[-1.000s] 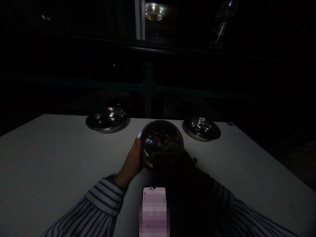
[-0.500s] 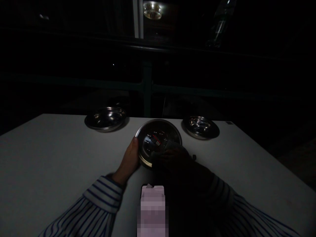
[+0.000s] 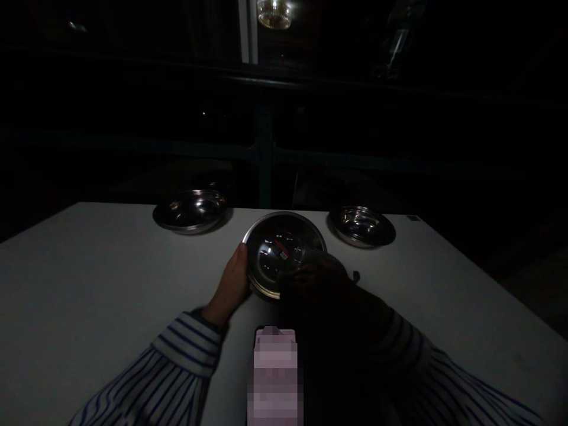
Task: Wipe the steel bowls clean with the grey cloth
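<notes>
A shiny steel bowl with a red and white sticker inside is tilted toward me at the middle of the table. My left hand grips its left rim, with the thumb along the edge. Deep in shadow, my right hand is closed on a dark cloth at the bowl's lower right. The cloth's textured edge shows above the fingers, and a small tab sticks out at the right. Darkness hides most of the right fingers.
A steel bowl rests at the table's far left, and another steel bowl at the far right. A phone with a blurred screen lies in front of me on the white table. Dark rails stand beyond the far edge.
My right hand has slid with the cloth a little to the right across the bowl, baring more of its inside. My left hand keeps its hold on the rim.
</notes>
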A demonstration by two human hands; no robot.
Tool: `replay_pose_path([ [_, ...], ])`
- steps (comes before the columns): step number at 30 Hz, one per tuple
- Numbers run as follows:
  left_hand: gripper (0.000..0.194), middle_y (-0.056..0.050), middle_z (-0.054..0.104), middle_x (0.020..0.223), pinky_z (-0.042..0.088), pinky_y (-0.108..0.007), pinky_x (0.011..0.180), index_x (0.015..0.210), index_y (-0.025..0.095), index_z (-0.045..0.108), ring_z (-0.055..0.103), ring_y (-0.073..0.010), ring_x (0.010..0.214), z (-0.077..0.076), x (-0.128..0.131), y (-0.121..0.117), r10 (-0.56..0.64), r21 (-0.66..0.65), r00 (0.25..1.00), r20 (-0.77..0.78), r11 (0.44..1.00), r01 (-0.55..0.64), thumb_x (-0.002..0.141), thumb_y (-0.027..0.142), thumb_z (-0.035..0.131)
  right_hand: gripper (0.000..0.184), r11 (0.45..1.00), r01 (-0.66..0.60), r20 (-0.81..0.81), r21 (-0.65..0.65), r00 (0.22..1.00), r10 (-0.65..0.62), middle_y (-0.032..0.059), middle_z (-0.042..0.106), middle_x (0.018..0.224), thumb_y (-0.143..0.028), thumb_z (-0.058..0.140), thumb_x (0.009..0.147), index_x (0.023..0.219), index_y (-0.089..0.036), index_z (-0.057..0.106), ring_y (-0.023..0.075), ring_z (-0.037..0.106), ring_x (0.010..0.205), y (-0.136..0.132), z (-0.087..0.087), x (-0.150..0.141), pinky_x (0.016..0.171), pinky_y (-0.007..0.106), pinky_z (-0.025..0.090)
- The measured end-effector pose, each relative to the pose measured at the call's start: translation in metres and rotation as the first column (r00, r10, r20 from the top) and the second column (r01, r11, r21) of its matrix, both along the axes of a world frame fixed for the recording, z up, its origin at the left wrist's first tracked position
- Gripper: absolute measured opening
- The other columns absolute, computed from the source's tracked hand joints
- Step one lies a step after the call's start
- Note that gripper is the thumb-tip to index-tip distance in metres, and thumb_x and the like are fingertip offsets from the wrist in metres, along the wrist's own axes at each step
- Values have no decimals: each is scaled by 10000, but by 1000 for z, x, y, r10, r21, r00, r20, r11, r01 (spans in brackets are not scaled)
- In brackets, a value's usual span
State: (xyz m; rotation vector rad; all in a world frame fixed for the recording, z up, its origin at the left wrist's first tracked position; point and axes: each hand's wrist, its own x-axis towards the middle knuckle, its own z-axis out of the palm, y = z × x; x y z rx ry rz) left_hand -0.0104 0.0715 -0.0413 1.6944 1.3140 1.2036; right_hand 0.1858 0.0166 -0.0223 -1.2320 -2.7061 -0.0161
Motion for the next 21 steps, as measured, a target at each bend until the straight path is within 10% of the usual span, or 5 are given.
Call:
replay_pose_path([
  [21,609,-118,585,1238,332,-356,1029,1181,118,541,507,-199,1165,5,7,-8,-41,-16,996,75,999,42,897,523,184,341,992,-91,-90,86,991,99,106,577,1226,-189,436,890,1224,-172,498,231,514,1133,6,-17,-27,877,393,423],
])
